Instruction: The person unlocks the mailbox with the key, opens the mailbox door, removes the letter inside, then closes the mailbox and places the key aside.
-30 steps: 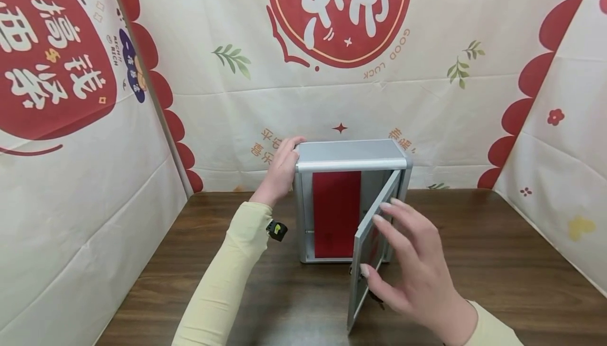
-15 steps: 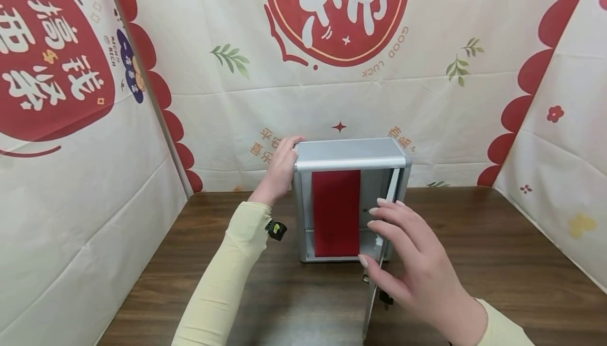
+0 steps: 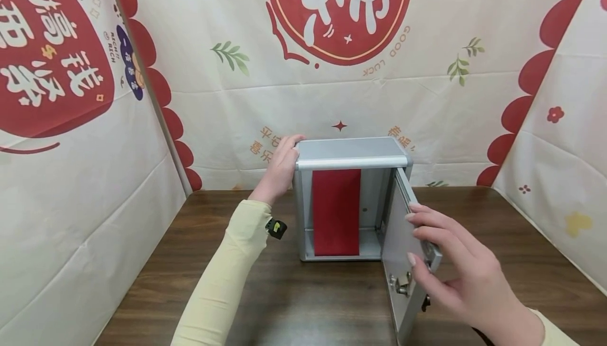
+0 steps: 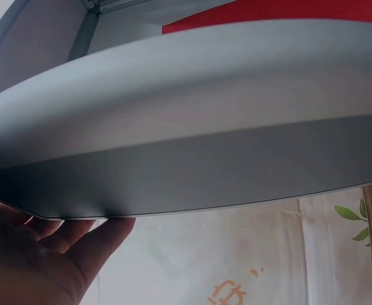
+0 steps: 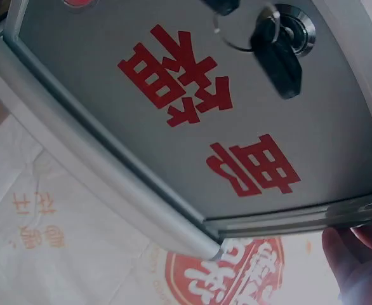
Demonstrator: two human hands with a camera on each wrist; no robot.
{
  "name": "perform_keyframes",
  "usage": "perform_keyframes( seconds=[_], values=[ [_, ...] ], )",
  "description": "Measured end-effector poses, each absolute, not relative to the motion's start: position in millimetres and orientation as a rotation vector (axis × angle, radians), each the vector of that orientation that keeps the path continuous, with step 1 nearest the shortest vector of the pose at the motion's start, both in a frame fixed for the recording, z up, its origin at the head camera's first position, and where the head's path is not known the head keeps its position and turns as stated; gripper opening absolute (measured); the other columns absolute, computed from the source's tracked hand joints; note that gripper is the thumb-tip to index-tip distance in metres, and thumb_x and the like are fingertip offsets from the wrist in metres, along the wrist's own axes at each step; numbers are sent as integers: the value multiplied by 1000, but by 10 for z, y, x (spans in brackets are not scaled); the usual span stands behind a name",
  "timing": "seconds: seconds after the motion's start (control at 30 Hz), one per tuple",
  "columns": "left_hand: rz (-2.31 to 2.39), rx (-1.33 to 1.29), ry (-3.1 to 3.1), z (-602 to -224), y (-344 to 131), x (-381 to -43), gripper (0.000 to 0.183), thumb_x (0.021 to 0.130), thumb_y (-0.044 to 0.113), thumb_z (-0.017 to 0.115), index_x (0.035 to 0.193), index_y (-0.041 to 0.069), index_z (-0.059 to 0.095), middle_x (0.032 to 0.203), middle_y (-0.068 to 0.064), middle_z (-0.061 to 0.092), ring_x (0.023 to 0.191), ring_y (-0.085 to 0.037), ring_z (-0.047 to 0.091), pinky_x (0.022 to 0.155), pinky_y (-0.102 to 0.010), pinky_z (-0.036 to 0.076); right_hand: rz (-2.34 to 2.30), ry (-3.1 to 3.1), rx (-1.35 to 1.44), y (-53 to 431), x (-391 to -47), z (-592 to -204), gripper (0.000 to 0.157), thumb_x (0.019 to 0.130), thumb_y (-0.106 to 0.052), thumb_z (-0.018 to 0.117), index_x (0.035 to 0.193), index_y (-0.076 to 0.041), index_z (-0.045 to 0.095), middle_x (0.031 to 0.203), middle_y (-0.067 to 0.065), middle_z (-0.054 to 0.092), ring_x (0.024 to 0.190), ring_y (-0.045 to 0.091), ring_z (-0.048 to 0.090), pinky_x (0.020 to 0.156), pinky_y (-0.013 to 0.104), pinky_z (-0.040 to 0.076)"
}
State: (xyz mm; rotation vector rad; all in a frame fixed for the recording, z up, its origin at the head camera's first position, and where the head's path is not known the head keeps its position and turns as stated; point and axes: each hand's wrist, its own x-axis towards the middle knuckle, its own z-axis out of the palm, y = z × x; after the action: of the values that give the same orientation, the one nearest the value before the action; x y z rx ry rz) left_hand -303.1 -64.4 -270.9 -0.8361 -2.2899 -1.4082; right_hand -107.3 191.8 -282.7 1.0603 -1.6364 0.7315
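Observation:
A silver lockable box (image 3: 351, 154) stands upright on the table with its front door (image 3: 403, 262) swung out to the right. My left hand (image 3: 280, 169) holds the box's upper left rear corner; in the left wrist view its fingers (image 4: 103, 244) touch the rear edge. With curled fingers my right hand (image 3: 464, 267) grips the door's free edge near the upper corner. A lock latch (image 3: 402, 284) shows on the inner face. Keys (image 5: 278, 60) hang from the lock on the outer face, beside red characters (image 5: 256, 165). A red sheet (image 3: 335, 211) stands inside the box.
The box rests on a dark wooden table (image 3: 246, 283). Printed cloth (image 3: 303, 93) hangs behind it, with more cloth walls at the left (image 3: 95, 204) and right (image 3: 564, 177). A black wrist strap device (image 3: 276, 228) sits on my left wrist.
My right hand has moved right, swinging the door farther outward so its inner face and latch now show. My left hand and the box have stayed in place.

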Motion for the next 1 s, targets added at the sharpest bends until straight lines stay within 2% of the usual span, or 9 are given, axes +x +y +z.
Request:
perform_keyframes(
  seconds=[0.27,0.37,0.5,0.7,1.0],
  values=[
    [-1393,-851,-2301,-2684,-607,-3057,50,93,19,25,136,3,46,135,-7,43,119,-17,40,101,-38,33,883,-1629,1062,2229,-1060,-2780,21,84,-9,69,80,11,64,94,25,66,102,31,63,90,20,44],
    [-1395,-849,-2303,-2678,-610,-3059,50,93,19,26,136,3,46,135,-7,43,120,-17,40,101,-39,33,947,-1650,1062,2337,-1051,-2725,17,83,-3,69,82,14,65,93,23,67,103,28,63,89,19,44],
    [-1405,-841,-2302,-2671,-618,-3061,50,93,20,27,135,4,47,134,-7,44,119,-18,41,100,-39,34,985,-1682,1069,2470,-1066,-2692,19,84,-1,68,90,17,66,97,24,68,106,26,63,87,18,44],
    [-1407,-841,-2294,-2690,-645,-3073,48,94,19,26,135,5,47,134,-7,43,119,-17,40,101,-38,33,889,-1720,1036,2602,-1120,-2682,26,87,-8,69,94,16,68,101,25,67,106,24,63,88,16,43],
    [-1414,-845,-2289,-2719,-635,-3081,50,93,19,26,135,2,46,135,-7,43,119,-17,41,101,-38,33,643,-1746,934,2704,-1205,-2668,40,91,-31,64,93,8,73,97,20,69,95,10,61,84,9,39]
  ],
)
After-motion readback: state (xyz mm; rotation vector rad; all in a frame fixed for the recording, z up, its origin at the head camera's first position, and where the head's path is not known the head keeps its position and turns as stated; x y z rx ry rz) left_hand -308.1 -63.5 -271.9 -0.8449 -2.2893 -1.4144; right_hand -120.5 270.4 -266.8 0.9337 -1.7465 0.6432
